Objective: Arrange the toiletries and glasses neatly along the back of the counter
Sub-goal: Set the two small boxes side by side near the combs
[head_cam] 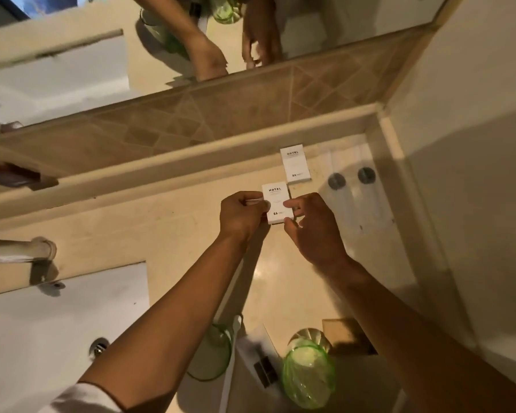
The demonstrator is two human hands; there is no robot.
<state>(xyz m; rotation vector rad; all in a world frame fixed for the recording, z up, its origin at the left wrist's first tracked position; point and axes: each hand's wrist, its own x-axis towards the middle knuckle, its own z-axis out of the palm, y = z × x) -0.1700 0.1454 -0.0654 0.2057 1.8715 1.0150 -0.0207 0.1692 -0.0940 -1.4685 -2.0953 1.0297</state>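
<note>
A small white box marked HOTEL (276,201) lies on the beige counter (167,222), pinched at its sides by my left hand (242,214) and my right hand (310,226). A second identical white box (295,163) lies flat just behind it, near the back ledge. Two clear small bottles with grey caps (336,180) (366,175) lie to the right of that box, in the back corner. Close to me stand two green glasses wrapped in plastic, one (309,374) right of my left forearm, the other (213,353) partly hidden behind that forearm.
A white sink basin (42,323) with its drain fills the lower left, a faucet (18,251) above it. A mirror (221,31) runs over the tiled backsplash. A wall (474,144) closes the right side. A white packet (256,344) and a tan box (349,332) lie near the glasses.
</note>
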